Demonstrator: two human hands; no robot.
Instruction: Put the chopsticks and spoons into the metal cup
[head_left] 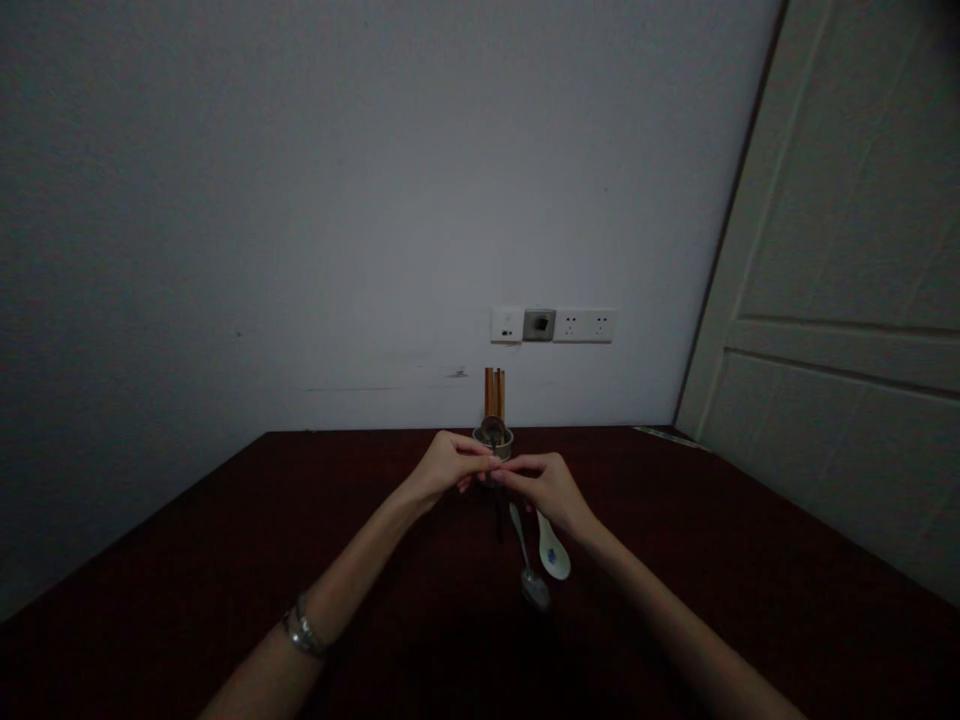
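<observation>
My left hand (450, 465) and my right hand (544, 487) meet fingertip to fingertip above the table. Both pinch a dark spoon (493, 430), its round bowl up and its thin handle pointing down below my fingers. Just behind it stands a pale round holder (507, 443) with several wooden chopsticks (495, 392) upright in it. My fingers hide the holder's lower part. Close to my right hand, a metal spoon (535, 588) and a white soup spoon (554, 555) with a blue mark lie on the table.
The dark red table (337, 520) runs back to a grey wall (337, 200). Sockets and a switch (555, 325) sit low on that wall. A pale panelled door (840, 250) stands at the right, beside a thin light strip (670, 438) near the table's back right corner.
</observation>
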